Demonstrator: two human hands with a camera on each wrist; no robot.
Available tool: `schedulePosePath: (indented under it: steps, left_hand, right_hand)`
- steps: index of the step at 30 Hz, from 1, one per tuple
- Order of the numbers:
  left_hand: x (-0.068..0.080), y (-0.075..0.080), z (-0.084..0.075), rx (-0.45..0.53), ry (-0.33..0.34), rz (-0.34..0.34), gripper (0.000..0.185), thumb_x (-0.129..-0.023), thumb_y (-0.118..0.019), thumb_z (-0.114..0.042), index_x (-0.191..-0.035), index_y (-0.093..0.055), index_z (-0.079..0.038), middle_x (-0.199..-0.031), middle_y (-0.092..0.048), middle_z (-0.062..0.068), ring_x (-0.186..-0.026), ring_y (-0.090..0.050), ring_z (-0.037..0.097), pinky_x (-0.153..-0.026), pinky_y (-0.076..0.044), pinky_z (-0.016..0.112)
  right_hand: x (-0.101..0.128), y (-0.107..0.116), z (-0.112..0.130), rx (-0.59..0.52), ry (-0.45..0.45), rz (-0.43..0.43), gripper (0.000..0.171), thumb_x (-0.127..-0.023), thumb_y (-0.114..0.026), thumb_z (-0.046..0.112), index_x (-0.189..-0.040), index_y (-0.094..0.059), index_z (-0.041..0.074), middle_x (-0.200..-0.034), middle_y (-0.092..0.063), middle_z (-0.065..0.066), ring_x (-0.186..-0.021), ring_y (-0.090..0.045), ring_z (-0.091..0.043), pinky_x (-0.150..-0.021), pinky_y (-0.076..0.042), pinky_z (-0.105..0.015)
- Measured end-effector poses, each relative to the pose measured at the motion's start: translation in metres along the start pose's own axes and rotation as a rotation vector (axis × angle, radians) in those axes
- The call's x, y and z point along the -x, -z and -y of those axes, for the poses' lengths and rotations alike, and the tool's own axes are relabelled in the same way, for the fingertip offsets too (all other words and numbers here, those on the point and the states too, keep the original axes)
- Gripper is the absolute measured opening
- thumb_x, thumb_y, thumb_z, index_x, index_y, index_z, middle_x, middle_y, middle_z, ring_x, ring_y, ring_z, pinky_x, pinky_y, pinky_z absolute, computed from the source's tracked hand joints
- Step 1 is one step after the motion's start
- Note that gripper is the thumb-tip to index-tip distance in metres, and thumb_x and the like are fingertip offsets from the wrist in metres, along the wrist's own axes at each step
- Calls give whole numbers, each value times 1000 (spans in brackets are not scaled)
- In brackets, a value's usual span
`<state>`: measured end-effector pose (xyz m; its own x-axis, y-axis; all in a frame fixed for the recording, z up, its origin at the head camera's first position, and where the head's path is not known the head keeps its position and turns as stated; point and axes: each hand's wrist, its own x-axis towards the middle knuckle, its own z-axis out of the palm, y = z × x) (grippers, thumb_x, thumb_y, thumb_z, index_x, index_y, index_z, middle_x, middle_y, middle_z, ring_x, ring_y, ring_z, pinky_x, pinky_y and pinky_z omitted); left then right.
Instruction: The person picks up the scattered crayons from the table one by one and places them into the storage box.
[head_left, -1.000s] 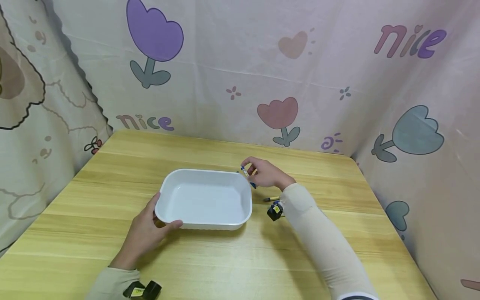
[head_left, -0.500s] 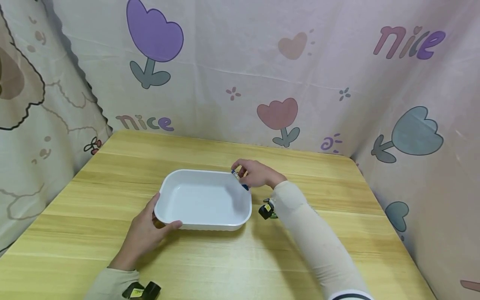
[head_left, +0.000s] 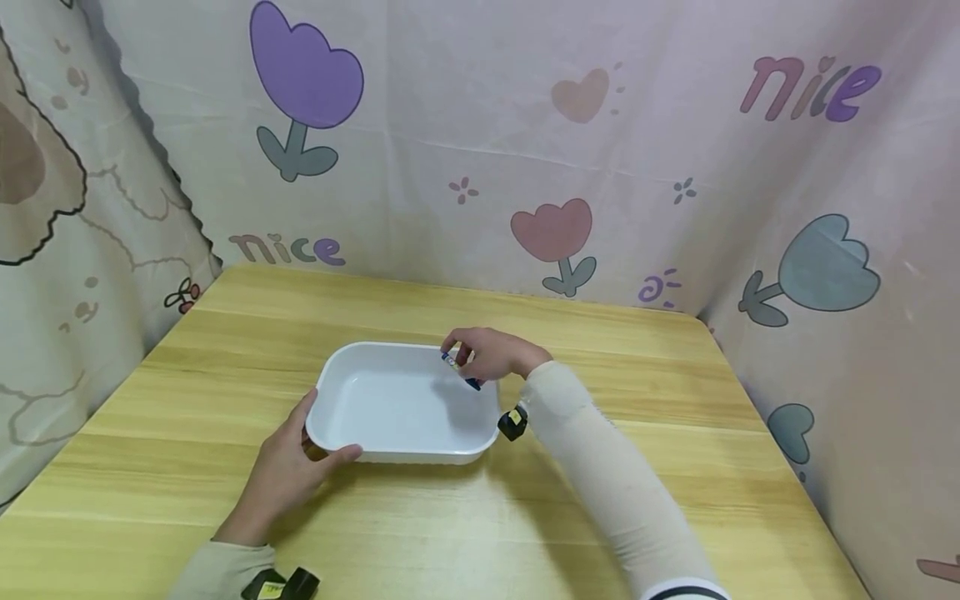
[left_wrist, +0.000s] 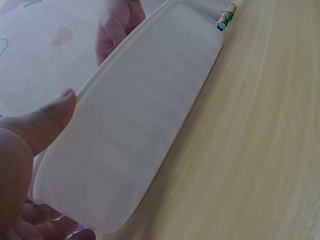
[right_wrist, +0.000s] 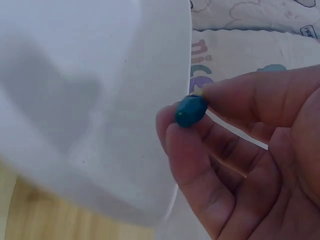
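Observation:
A white rectangular plastic basin [head_left: 375,407] stands on the wooden table. My left hand [head_left: 281,475] grips its near left corner, thumb along the near side and fingers round the left end. Over the basin's far right part, my right hand [head_left: 491,354] pinches a short crayon [head_left: 452,363] with a patterned wrapper and dark blue ends. From the right wrist view, the crayon's rounded teal end [right_wrist: 191,111] pokes out between thumb and fingertips, with the basin's white inside below and a hand shadow on it.
A couple of yellow and green crayons [left_wrist: 228,16] lie on the table beyond the basin's right end, hidden by the right forearm in the head view. A printed curtain [head_left: 420,125] hangs behind the table [head_left: 187,392].
My right hand has carried the crayon leftward, from beside the basin's right rim to over its inside. The left hand and basin have stayed in place.

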<state>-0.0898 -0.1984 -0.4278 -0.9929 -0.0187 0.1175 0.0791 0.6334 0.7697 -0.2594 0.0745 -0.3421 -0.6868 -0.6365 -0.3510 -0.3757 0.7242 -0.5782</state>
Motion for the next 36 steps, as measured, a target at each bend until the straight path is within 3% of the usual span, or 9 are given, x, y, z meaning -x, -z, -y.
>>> schedulePosePath:
  steps: [8, 22, 36]
  left_hand:
    - [1, 0, 0, -10, -1, 0, 108, -81, -78, -41, -151, -14, 8, -135, -43, 38, -113, -56, 47, -91, -48, 57]
    - [1, 0, -3, -12, 2, 1, 109, -80, -79, -42, -151, -13, 8, -137, -40, 39, -116, -52, 50, -93, -45, 59]
    - [1, 0, -1, 3, 38, 11, 110, -80, -78, -44, -153, -12, 3, -141, -39, 36, -116, -53, 48, -95, -44, 60]
  right_hand:
    - [-8, -9, 10, 3, -4, 41, 40, -94, -63, 9, -132, -55, 17, -112, -59, -4, -88, -62, -18, -73, -55, -27]
    - [-26, -22, 21, -21, -9, 129, 39, -93, -61, 4, -130, -56, 17, -111, -57, -4, -82, -64, -17, -73, -54, -27]
    - [-41, -36, 19, -44, -88, 204, 34, -89, -62, -6, -114, -59, 18, -103, -56, -4, -82, -56, -17, -68, -53, -25]
